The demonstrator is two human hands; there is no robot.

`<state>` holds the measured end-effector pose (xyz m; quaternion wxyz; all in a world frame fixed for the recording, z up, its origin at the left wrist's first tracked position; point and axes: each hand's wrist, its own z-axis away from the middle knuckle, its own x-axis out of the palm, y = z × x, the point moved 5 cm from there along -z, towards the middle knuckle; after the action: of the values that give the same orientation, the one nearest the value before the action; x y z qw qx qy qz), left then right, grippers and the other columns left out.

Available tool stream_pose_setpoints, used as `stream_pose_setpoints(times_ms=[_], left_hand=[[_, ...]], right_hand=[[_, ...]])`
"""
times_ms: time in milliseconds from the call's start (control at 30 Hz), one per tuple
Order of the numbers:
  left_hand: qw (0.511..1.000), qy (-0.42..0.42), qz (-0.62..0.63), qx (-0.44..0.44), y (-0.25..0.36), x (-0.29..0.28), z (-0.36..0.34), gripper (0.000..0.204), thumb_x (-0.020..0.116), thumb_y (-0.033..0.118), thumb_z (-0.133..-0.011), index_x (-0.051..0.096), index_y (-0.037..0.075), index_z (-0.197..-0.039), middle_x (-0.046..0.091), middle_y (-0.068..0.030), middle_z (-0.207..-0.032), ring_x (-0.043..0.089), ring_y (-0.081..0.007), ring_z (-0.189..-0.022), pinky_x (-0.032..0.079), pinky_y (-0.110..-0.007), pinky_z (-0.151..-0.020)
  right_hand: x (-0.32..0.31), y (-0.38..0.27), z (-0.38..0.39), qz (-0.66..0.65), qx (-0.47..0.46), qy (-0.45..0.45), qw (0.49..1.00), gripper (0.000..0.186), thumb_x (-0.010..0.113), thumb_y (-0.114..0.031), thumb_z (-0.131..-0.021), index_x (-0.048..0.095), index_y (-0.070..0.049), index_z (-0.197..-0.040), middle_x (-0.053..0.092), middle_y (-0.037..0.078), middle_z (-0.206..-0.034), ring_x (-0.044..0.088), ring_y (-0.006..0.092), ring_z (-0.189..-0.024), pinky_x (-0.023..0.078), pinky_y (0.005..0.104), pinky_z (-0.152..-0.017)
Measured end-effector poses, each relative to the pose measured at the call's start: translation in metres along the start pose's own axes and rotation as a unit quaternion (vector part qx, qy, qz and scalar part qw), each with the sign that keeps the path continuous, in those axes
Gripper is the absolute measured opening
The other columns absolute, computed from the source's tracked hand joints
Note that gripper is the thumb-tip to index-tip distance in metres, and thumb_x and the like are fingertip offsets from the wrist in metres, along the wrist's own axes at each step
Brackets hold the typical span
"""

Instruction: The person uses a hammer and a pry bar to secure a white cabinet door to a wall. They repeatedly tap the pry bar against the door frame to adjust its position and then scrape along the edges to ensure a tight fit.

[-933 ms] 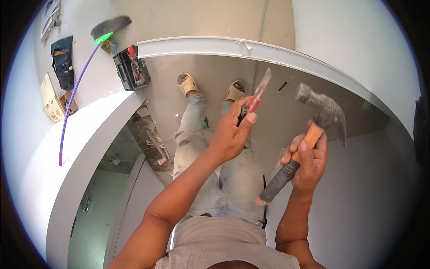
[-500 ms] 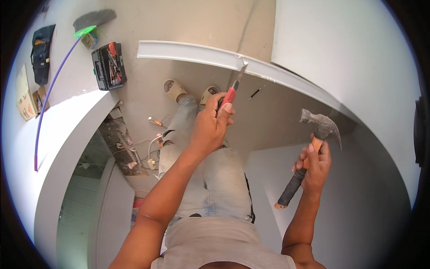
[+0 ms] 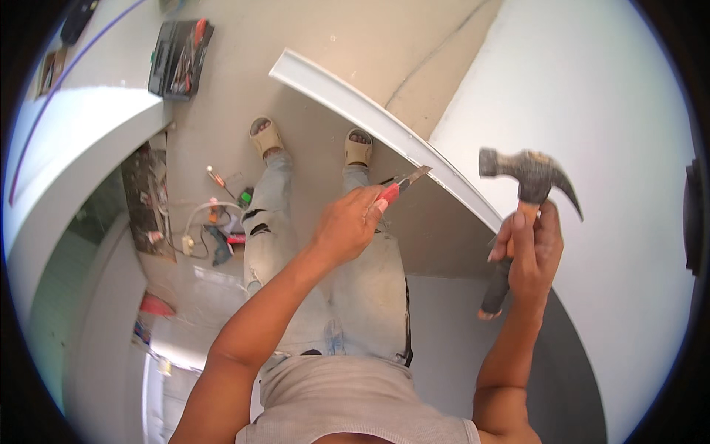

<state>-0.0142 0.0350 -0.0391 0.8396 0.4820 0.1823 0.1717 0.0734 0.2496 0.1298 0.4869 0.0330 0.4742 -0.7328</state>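
My left hand point(image 3: 347, 226) is closed around a red-handled utility knife point(image 3: 392, 194), whose blade points up and to the right. The blade's tip is at the near edge of a long white channel strip point(image 3: 347, 92); I cannot tell whether they touch. My right hand point(image 3: 531, 255) grips a claw hammer point(image 3: 529, 174) by its orange and black handle. Its dark metal head is up, with the claw curving to the right. The hammer is right of the strip, apart from the knife. My fingers hide part of both handles.
At the upper left, an open black toolbox point(image 3: 177, 63) full of tools stands on the floor. Cords and small tools lie left of my legs, around a white cable point(image 3: 196, 214). A white panel point(image 3: 577, 89) fills the right. A purple pole point(image 3: 63, 78) runs along the left.
My view has shifted, and the strip now slants more steeply. The knife has come lower, its blade tilting further right. The hammer is more upright and its head sits higher.
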Motion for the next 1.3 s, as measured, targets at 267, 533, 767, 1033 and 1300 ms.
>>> stream_pose_setpoints(times_ms=[267, 533, 767, 1033, 1300], left_hand=[[0.986, 0.161, -0.030, -0.021, 0.011, 0.009, 0.019, 0.027, 0.057, 0.024, -0.106, 0.066, 0.004, -0.121, 0.070, -0.0173, -0.096, 0.067, -0.0365, -0.080, 0.054, -0.042, -0.068], [0.977, 0.191, -0.086, -0.031, 0.013, 0.030, 0.027, 0.027, 0.060, 0.024, -0.104, 0.065, 0.004, -0.122, 0.071, -0.0181, -0.099, 0.069, -0.0394, -0.083, 0.055, -0.046, -0.068], [0.973, 0.212, -0.091, -0.023, 0.010, 0.026, 0.027, 0.025, 0.062, 0.022, -0.102, 0.065, 0.004, -0.120, 0.068, -0.0162, -0.092, 0.066, -0.0379, -0.075, 0.052, -0.045, -0.063], [0.970, 0.218, -0.108, 0.006, 0.013, 0.024, 0.029, 0.025, 0.063, 0.021, -0.101, 0.066, 0.003, -0.118, 0.067, -0.0149, -0.087, 0.065, -0.0363, -0.070, 0.051, -0.043, -0.062], [0.971, 0.210, -0.113, 0.012, 0.013, 0.027, 0.027, 0.026, 0.064, 0.022, -0.101, 0.068, 0.003, -0.118, 0.067, -0.0149, -0.088, 0.065, -0.0348, -0.070, 0.052, -0.043, -0.062]], right_hand=[[0.035, -0.070, -0.080, 0.384, -0.296, -0.187, 0.854, 0.022, 0.065, -0.015, -0.098, 0.065, -0.002, -0.116, 0.069, 0.017, -0.081, 0.067, 0.0349, -0.072, 0.051, 0.0425, -0.066], [0.078, -0.075, -0.089, 0.503, -0.393, -0.290, 0.713, 0.017, 0.064, -0.020, -0.098, 0.065, -0.004, -0.102, 0.065, 0.016, -0.073, 0.062, 0.0385, -0.070, 0.049, 0.0465, -0.066], [0.091, -0.067, -0.089, 0.566, -0.373, -0.299, 0.672, 0.020, 0.065, -0.019, -0.100, 0.066, -0.002, -0.108, 0.063, 0.018, -0.074, 0.057, 0.0373, -0.065, 0.048, 0.0443, -0.065], [0.090, -0.069, -0.085, 0.567, -0.337, -0.281, 0.697, 0.018, 0.062, -0.025, -0.101, 0.069, -0.008, -0.102, 0.064, 0.019, -0.071, 0.062, 0.0383, -0.066, 0.050, 0.0481, -0.066], [0.088, -0.069, -0.085, 0.521, -0.363, -0.287, 0.718, 0.022, 0.062, -0.023, -0.103, 0.066, -0.002, -0.103, 0.054, 0.018, -0.067, 0.047, 0.0318, -0.059, 0.044, 0.0428, -0.061]])
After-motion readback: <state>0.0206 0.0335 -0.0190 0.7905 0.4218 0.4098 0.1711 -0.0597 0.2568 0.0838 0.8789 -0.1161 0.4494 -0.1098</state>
